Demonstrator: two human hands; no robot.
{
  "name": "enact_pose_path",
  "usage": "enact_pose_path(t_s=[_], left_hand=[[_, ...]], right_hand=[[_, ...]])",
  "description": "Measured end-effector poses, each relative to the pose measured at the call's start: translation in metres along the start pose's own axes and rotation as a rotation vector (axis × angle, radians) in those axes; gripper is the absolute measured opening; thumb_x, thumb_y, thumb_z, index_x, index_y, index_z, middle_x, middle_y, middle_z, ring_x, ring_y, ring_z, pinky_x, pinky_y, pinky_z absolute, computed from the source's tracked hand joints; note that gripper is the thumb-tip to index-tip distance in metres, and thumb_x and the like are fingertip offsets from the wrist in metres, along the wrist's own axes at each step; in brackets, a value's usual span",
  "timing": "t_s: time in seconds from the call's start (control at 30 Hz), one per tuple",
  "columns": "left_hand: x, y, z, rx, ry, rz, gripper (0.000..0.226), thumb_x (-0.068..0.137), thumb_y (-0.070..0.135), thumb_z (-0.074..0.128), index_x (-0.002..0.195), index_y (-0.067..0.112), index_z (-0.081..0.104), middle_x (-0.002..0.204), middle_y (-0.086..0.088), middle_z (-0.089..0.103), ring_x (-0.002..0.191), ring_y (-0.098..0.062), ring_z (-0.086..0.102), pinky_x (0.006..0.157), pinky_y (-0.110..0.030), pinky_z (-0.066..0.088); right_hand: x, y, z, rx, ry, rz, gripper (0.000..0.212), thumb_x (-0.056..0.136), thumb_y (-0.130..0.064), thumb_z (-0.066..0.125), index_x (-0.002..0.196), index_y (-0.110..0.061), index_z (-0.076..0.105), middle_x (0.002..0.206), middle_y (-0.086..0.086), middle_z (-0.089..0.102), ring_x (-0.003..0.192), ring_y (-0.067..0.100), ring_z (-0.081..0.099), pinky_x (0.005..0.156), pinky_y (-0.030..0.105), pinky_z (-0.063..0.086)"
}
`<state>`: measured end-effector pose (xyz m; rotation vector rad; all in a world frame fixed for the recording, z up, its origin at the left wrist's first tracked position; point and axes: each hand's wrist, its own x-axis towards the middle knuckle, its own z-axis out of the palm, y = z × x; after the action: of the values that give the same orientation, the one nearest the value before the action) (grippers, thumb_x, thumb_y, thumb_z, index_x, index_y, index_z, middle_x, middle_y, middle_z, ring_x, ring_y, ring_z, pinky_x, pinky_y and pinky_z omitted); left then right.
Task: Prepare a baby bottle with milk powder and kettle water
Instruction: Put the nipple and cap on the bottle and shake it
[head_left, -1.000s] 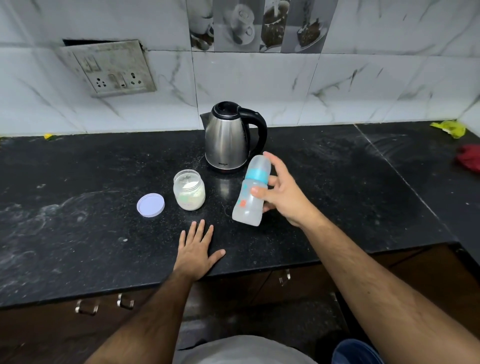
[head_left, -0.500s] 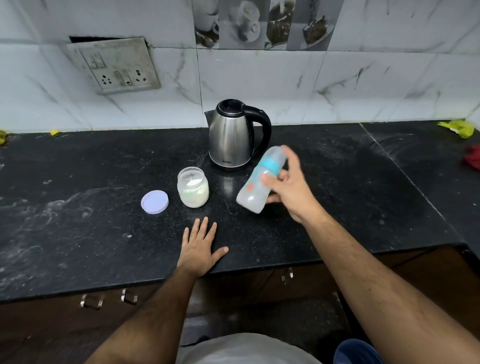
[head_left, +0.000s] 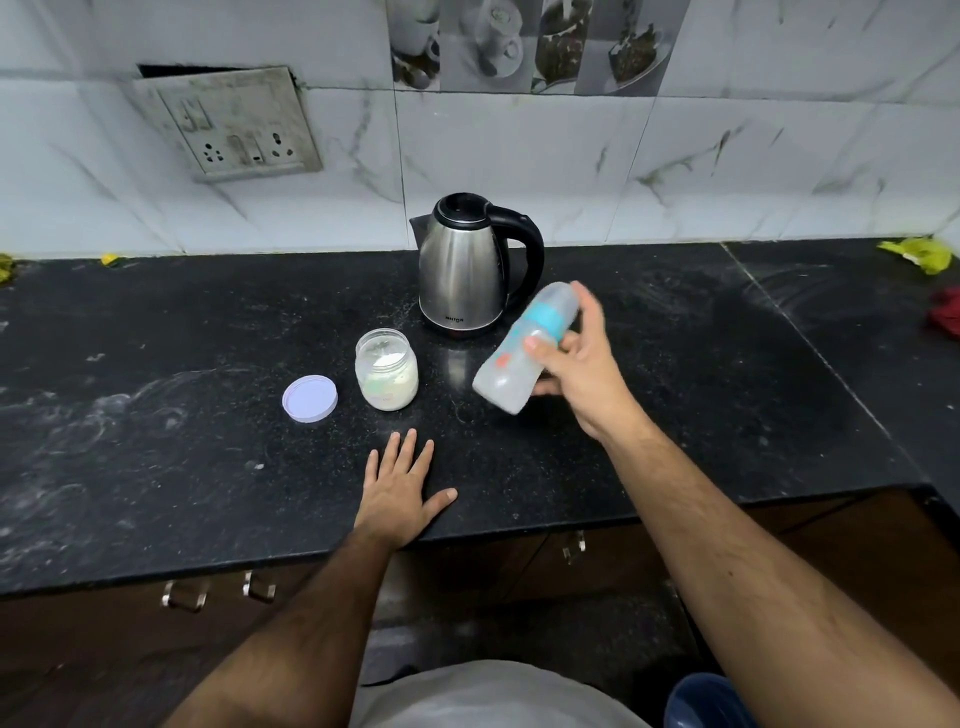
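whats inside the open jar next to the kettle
White powder fills the jar to roughly two thirds; its lid lies beside it. Whether a scoop is buried in it cannot be seen.

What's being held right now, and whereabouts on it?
The right hand grips the tilted baby bottle around its middle; the left hand holds nothing.

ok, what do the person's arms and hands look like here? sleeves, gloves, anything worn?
Both arms are bare along their whole visible length, with dark hair on the forearms; no sleeves show. The left hand and right hand are bare: no gloves, and no rings, watch or wristbands visible. At the bottom edge, a light grey garment covers the torso.
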<state>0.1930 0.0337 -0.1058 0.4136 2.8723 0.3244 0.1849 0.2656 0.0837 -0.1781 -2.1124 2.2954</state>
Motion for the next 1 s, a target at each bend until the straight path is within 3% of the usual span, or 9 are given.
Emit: enact_pose_path(t_s=[0.1, 0.23, 0.37, 0.5, 0.63, 0.73, 0.9, 1.0], left_hand=[[-0.0001, 0.0011, -0.0007, -0.002, -0.003, -0.003, 0.106, 0.068, 0.083, 0.002, 0.158, 0.027, 0.01, 0.166, 0.0, -0.006, 0.152, -0.02, -0.014, 0.121, -0.045, -0.008], [-0.0014, 0.0009, -0.0014, 0.006, -0.003, 0.0, 0.106, 0.068, 0.083, 0.001, 0.158, 0.027, 0.009, 0.166, 0.0, -0.005, 0.152, -0.021, -0.013, 0.121, -0.045, -0.008], [-0.0006, 0.001, -0.001, -0.004, 0.004, 0.003, 0.106, 0.068, 0.083, 0.003, 0.158, 0.027, 0.01, 0.166, 0.0, -0.005, 0.152, -0.02, -0.013, 0.121, -0.045, -0.008], [-0.0003, -0.0004, 0.0005, -0.011, 0.008, 0.005, 0.106, 0.069, 0.083, 0.003, 0.158, 0.027, 0.011, 0.166, 0.0, -0.004, 0.152, -0.021, -0.013, 0.121, -0.045, -0.008], [0.0002, -0.0003, -0.0003, 0.006, -0.001, 0.001, 0.106, 0.068, 0.083, 0.001, 0.158, 0.027, 0.009, 0.166, 0.0, -0.006, 0.152, -0.02, -0.014, 0.121, -0.044, -0.009], [-0.0008, -0.0006, 0.0002, -0.011, 0.0, 0.005, 0.106, 0.069, 0.083, 0.002, 0.158, 0.027, 0.009, 0.166, -0.001, -0.005, 0.152, -0.021, -0.014, 0.121, -0.045, -0.009], [-0.0005, 0.0, -0.0009, -0.017, 0.001, 0.005, 0.106, 0.068, 0.083, 0.002, 0.158, 0.027, 0.01, 0.166, 0.0, -0.005, 0.152, -0.02, -0.014, 0.121, -0.045, -0.009], [-0.0007, -0.0001, -0.0014, -0.012, -0.009, 0.008, 0.106, 0.068, 0.083, 0.002, 0.158, 0.027, 0.009, 0.166, 0.0, -0.006, 0.152, -0.02, -0.015, 0.121, -0.045, -0.009]], right_hand=[[-0.0053, 0.0008, 0.0043, -0.106, -0.142, -0.001, 0.083, 0.091, -0.004, 0.068, 0.152, -0.033, 0.02, 0.117, 0.014, 0.067, 0.097, 0.024, 0.072, 0.061, 0.034, 0.059], [0.0027, -0.0033, 0.001, 0.053, 0.033, -0.032, 0.082, 0.093, -0.004, 0.064, 0.153, -0.032, 0.016, 0.12, 0.011, 0.064, 0.104, 0.027, 0.07, 0.068, 0.042, 0.061], [-0.0046, -0.0048, 0.0085, -0.105, -0.147, -0.011, 0.084, 0.09, -0.001, 0.067, 0.153, -0.03, 0.02, 0.114, 0.012, 0.067, 0.095, 0.023, 0.073, 0.062, 0.036, 0.06], [0.0035, -0.005, 0.0039, 0.041, 0.044, -0.033, 0.082, 0.093, -0.005, 0.065, 0.153, -0.032, 0.015, 0.121, 0.012, 0.064, 0.105, 0.026, 0.07, 0.067, 0.041, 0.061], [-0.0062, -0.0002, 0.0059, -0.119, -0.17, 0.012, 0.084, 0.09, -0.001, 0.067, 0.152, -0.032, 0.02, 0.112, 0.012, 0.068, 0.095, 0.025, 0.072, 0.06, 0.035, 0.059], [-0.0016, 0.0019, 0.0007, 0.022, 0.003, -0.014, 0.082, 0.093, -0.004, 0.065, 0.154, -0.032, 0.017, 0.119, 0.012, 0.066, 0.102, 0.025, 0.071, 0.063, 0.037, 0.06], [-0.0062, 0.0017, 0.0057, -0.109, -0.124, -0.007, 0.084, 0.091, -0.003, 0.067, 0.153, -0.033, 0.018, 0.117, 0.013, 0.066, 0.098, 0.025, 0.072, 0.064, 0.04, 0.06], [0.0002, -0.0019, 0.0006, 0.009, 0.027, -0.032, 0.084, 0.093, -0.005, 0.066, 0.155, -0.032, 0.015, 0.123, 0.012, 0.064, 0.106, 0.026, 0.07, 0.071, 0.045, 0.061]])
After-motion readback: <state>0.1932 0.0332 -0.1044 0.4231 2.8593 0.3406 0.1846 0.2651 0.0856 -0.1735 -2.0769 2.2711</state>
